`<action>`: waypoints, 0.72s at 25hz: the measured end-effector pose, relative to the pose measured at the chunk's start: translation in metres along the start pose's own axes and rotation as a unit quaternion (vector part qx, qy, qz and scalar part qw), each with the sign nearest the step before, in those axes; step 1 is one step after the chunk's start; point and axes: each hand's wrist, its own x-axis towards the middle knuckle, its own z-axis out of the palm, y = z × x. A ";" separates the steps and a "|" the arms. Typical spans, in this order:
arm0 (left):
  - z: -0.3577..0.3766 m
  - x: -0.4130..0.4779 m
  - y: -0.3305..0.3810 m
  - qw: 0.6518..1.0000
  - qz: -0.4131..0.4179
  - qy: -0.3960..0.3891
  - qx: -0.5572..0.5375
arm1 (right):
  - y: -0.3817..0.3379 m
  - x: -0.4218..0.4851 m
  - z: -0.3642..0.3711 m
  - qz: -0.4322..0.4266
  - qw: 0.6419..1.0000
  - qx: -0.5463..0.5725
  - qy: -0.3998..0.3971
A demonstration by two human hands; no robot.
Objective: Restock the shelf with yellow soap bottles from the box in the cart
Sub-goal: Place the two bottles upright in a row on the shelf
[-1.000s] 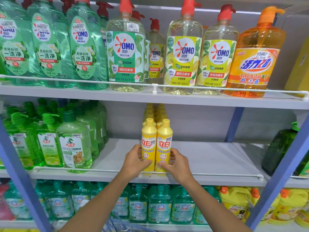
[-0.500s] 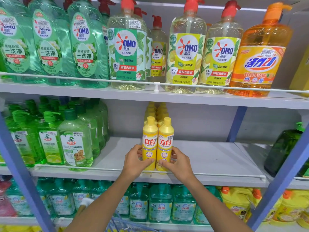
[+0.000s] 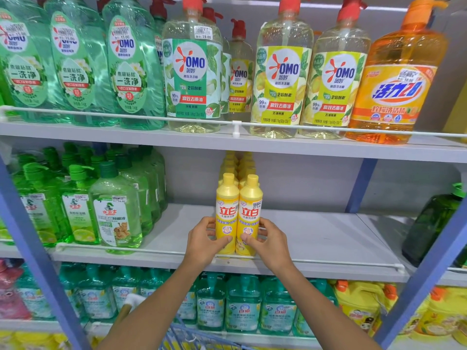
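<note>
I have each hand clamped on an upright bottle, left hand [image 3: 202, 238] on left bottle [image 3: 226, 213], right hand [image 3: 270, 239] on right bottle [image 3: 249, 214], touching side by side at the shelf [image 3: 316, 238] front.

Two slim yellow plastic soap bottles [image 3: 227, 218] stand upright and touching at the front of the flat grey shelf [image 3: 316, 238], heading matching rows.

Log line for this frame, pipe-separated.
step: shelving | left hand: grips left yellow bottle | right hand: grips right yellow bottle | both upright at middle shelf front
</note>
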 end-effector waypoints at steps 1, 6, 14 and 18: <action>0.001 -0.001 0.001 1.000 0.001 0.007 -0.001 | 0.000 0.000 0.001 -0.002 1.000 0.004 0.005; 0.003 -0.003 0.004 1.000 -0.002 0.018 0.005 | 0.003 0.001 0.002 -0.004 1.000 0.002 0.010; 0.008 -0.010 0.012 0.999 -0.011 0.032 0.009 | 0.004 0.003 -0.001 -0.007 1.000 -0.013 -0.001; 0.010 -0.011 0.015 0.999 -0.015 0.037 0.021 | 0.004 0.004 -0.002 -0.006 1.000 -0.024 -0.006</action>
